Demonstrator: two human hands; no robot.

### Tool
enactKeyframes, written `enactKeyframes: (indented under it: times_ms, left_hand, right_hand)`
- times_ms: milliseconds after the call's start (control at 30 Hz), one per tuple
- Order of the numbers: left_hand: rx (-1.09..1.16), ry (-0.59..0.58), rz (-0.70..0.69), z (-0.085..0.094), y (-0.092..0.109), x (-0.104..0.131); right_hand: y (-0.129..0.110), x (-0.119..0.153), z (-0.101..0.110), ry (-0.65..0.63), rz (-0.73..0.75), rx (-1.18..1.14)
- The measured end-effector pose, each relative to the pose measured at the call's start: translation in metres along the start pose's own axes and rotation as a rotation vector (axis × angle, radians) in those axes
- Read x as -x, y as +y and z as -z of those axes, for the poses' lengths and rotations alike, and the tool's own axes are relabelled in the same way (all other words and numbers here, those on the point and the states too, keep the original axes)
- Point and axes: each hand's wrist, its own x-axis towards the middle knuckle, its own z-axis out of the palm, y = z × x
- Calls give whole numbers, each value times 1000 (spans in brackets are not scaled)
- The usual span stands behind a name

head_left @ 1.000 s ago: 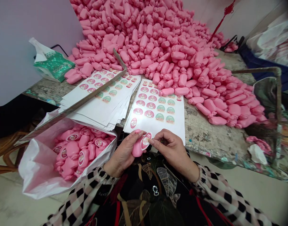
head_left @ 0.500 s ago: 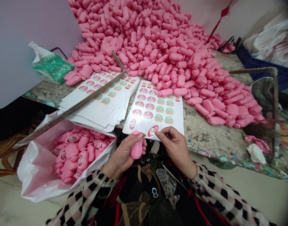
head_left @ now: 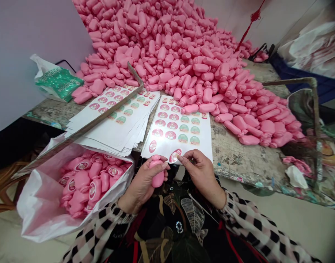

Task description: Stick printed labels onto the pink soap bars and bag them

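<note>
A small pink plastic bottle is held in my left hand, its fingers wrapped round it just below the front edge of a sticker sheet. My right hand pinches a pink oval sticker between thumb and finger; the sticker is over the sheet's lower edge, and I cannot tell whether all of it is off the sheet. Another oval sticker lies at the sheet's lower left, with rows of pink and green stickers above it.
A huge heap of pink bottles covers the back of the worktable. Stacked sticker sheets lie left, under a metal bar. A white sack below holds labelled bottles. A green-and-white bag sits far left.
The whole view has shifted slightly. My left hand still holds the bottle, now tilted a little differently; my right hand stays pinched on the oval sticker.
</note>
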Motion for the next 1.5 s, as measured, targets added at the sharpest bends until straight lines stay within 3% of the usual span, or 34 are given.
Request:
enactKeyframes:
  times_ms: [333,667,1500]
  left_hand:
    - [-38,126,-49,-7,4,2]
    - [-96,223,-100,-8,1,0]
    - [-81,240,-73,-7,1,-2]
  right_hand:
    - [-10,4,6,-77,160,278]
    - [-12,5,7,-85,204,319]
    - [-10,3,4,-140,172,286]
